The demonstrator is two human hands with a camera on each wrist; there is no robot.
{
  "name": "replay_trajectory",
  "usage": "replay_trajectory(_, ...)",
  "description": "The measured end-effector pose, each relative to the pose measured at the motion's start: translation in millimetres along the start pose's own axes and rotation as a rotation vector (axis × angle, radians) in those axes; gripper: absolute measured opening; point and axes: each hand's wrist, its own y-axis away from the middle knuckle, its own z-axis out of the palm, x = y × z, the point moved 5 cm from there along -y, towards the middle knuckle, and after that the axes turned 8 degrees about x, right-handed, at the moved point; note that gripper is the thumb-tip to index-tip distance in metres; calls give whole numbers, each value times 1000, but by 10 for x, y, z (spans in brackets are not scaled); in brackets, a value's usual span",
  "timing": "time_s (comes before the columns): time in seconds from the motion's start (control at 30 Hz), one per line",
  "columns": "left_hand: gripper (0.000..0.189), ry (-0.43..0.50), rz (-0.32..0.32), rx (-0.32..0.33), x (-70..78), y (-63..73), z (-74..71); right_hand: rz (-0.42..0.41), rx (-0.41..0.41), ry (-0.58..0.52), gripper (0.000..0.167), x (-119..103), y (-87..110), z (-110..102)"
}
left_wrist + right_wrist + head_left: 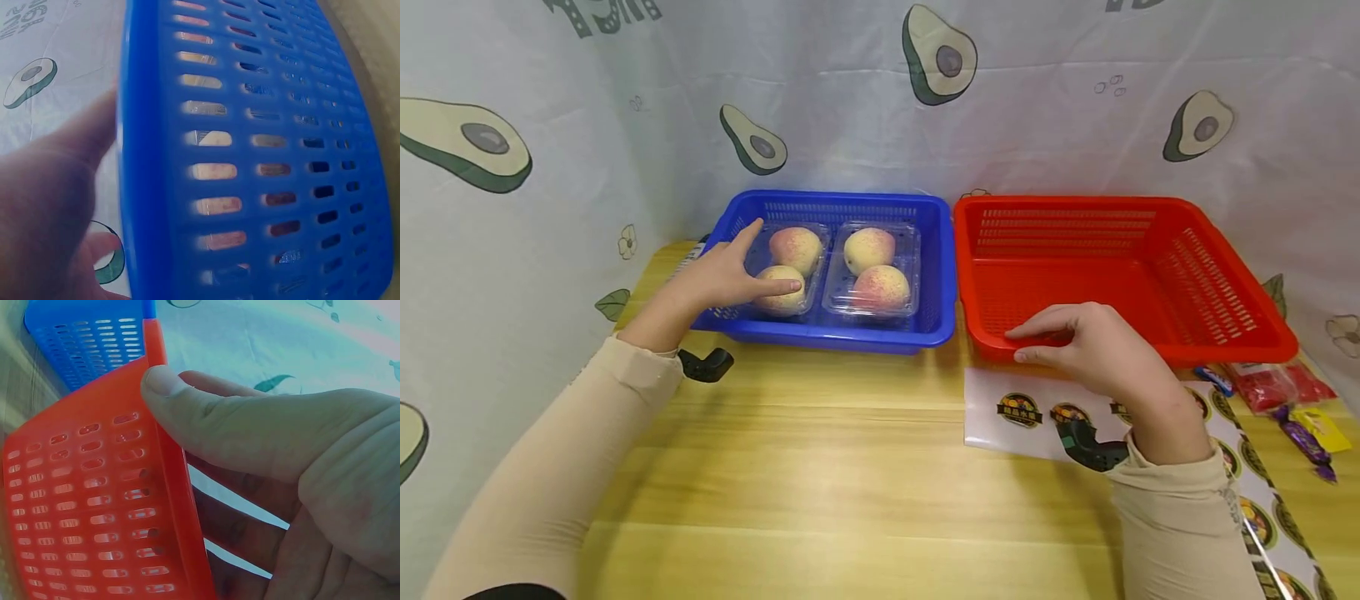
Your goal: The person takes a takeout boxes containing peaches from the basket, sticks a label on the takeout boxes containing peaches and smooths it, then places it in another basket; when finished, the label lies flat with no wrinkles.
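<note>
Over the left side of the blue basket [842, 335] my left hand [718, 271] reaches with thumb and fingers spread. It is nearest the left clear plastic box with peaches [795, 250]; whether it touches the box cannot be told. A second clear box of peaches [880, 287] sits beside it in the basket. In the left wrist view, the hand [50, 194] shows beyond the blue rim [147, 162]. My right hand [1093, 346] pinches the front rim of the red basket [1052, 292] near its left corner, thumb [165, 384] outside, fingers behind the rim.
Sheets of round fruit labels [1018, 410] lie in front of and beside the red basket. At the right are a purple-wrapped candy [1305, 439], a yellow packet [1322, 427] and red packets [1262, 385]. An avocado-print cloth [842, 100] hangs behind the wooden table [820, 483].
</note>
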Motion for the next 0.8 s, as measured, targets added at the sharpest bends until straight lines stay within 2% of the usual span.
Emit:
replay_trajectory(0.17, 128, -40, -35, -60, 24, -23, 44, 10, -13, -7, 24, 19, -6, 12)
replay_trajectory(0.27, 125, -45, -56, -62, 47, -39, 43, 5, -16, -16, 23, 25, -10, 17)
replay_trajectory(0.43, 122, -1, -69, -62, 12, -74, 73, 20, -28, -18, 24, 33, -13, 28)
replay_trajectory(0.67, 121, 42, -62, -104, 18, -113, 132, 30, -38, -16, 24, 48, -14, 33)
replay_trajectory(0.8, 123, 68, -85, -156, -7, -144, 177, 27, -42, -21, 24, 56, -16, 32)
